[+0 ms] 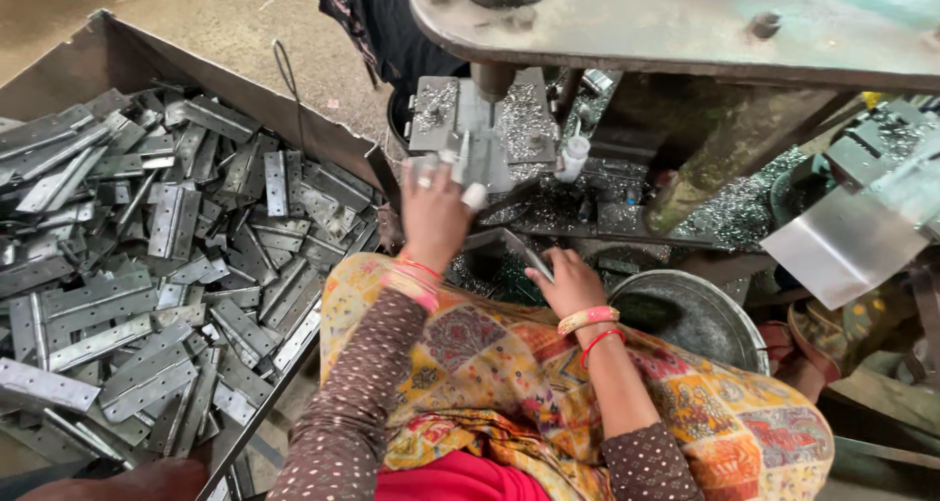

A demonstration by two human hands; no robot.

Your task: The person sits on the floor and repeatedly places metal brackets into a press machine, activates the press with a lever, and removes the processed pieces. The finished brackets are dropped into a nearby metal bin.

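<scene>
Left hand (432, 213) presses a flat metal hinge plate (468, 158) onto the press die under the punch (493, 78), fingers closed on it, while right hand (566, 284) grips a second plate (524, 251) nearby; punching seems underway, and swapping plates likely demands careful alignment
</scene>
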